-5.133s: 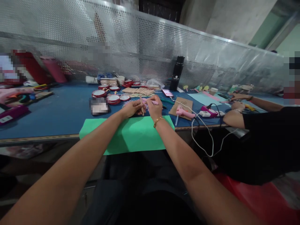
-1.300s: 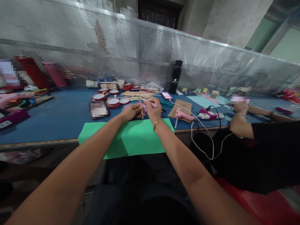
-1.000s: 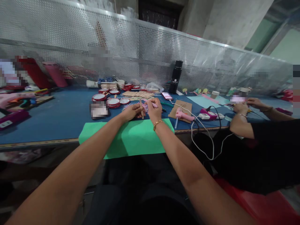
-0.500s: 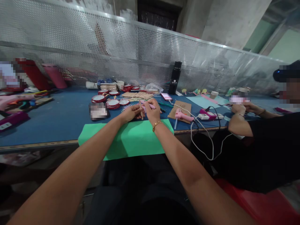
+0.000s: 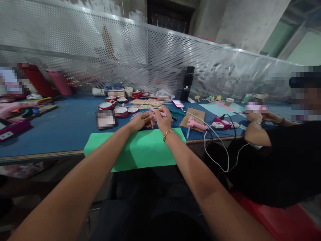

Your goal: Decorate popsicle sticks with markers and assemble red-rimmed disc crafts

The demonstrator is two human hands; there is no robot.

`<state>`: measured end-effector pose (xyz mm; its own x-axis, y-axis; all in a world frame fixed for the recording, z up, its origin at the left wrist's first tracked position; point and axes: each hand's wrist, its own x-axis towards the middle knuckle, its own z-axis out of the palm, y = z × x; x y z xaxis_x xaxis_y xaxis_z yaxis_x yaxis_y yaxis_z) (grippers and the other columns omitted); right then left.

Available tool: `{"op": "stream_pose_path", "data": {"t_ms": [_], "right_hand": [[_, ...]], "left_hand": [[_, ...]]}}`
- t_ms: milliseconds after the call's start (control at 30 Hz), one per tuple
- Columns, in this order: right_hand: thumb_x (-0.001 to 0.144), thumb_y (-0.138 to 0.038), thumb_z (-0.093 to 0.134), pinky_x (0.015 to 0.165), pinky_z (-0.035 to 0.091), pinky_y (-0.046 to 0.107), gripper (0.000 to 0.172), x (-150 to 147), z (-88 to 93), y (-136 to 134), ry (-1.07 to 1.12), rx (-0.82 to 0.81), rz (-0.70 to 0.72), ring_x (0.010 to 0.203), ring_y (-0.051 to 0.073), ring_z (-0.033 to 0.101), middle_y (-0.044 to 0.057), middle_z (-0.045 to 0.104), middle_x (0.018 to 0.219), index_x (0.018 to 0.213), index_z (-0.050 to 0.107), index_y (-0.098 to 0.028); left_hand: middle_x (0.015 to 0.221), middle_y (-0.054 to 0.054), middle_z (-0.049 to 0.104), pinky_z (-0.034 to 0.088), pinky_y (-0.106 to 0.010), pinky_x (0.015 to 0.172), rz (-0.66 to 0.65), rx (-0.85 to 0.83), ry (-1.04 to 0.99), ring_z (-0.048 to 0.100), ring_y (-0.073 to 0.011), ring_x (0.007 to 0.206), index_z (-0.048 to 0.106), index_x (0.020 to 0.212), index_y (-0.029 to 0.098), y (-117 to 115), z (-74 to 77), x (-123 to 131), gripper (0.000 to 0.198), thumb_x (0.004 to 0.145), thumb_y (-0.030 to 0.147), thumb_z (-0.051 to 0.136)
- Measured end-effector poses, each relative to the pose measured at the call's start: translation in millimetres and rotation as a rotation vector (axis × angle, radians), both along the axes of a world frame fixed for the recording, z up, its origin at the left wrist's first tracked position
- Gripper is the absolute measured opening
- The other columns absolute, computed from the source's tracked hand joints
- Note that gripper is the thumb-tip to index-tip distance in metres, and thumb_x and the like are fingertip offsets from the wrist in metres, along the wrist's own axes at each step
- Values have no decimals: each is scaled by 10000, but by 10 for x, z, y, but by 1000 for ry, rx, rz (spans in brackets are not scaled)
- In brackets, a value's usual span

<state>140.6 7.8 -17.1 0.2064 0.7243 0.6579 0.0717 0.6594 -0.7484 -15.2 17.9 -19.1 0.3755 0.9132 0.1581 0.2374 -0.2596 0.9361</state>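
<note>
My left hand (image 5: 139, 122) is closed in a pinch on a thin wooden craft stick (image 5: 152, 124), held roughly upright. My right hand (image 5: 165, 121) is wrapped round a slim pink pen-like tool (image 5: 162, 114). The tool's front end meets or overlaps the stick; I cannot tell whether they touch. A green sheet (image 5: 145, 147) lies under my wrists and hangs over the table's front edge. Behind my hands lies a pile of wooden sticks (image 5: 150, 101). Pale paper shreds sit beside my left hand.
Red-rimmed round pieces (image 5: 121, 111) and a blurred dark box (image 5: 105, 119) are at left. To the right, a pink glue gun (image 5: 197, 124) rests on cardboard, near white cables and a power strip (image 5: 222, 123). A black bottle (image 5: 188, 83) stands behind. A co-worker (image 5: 288, 160) sits at right.
My hands, the stick and the pink tool stay almost in place. The co-worker's head has shifted slightly to the left and down.
</note>
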Motion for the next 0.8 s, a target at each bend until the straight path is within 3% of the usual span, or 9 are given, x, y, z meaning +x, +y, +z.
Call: {"op": "stream_pose_path", "data": {"t_ms": [267, 433, 600, 800], "right_hand": [[841, -341, 577, 721, 495, 286, 164, -5, -18, 12, -13, -20, 2, 710, 160, 608, -26, 656, 714, 721, 538, -236], [851, -327, 558, 725, 497, 289, 170, 10, 4, -9, -10, -32, -26, 696, 157, 596, -31, 646, 699, 711, 517, -240], [835, -311, 569, 722, 489, 285, 174, 8, 14, -29, -22, -23, -34, 704, 159, 587, -33, 624, 684, 683, 526, -237], [839, -312, 540, 751, 491, 294, 173, 6, 4, -1, -18, -37, -62, 731, 164, 597, -31, 615, 703, 685, 497, -244]], "left_hand": [[930, -32, 687, 573, -298, 638, 0, -10, 22, 653, -134, 712, 653, 1075, 139, 31, -27, -27, 265, 975, 380, 609], [710, -1, 698, 503, -216, 538, 7, 4, -15, 592, -90, 538, 639, 850, 156, -9, 9, 10, 313, 902, 462, 680], [644, 13, 695, 478, -212, 514, 10, 13, -36, 586, -93, 501, 632, 806, 168, -37, 34, 32, 352, 835, 505, 731], [770, 3, 687, 528, -252, 563, 12, 4, -10, 614, -106, 582, 661, 930, 140, 10, -6, 1, 285, 942, 424, 645]]}}
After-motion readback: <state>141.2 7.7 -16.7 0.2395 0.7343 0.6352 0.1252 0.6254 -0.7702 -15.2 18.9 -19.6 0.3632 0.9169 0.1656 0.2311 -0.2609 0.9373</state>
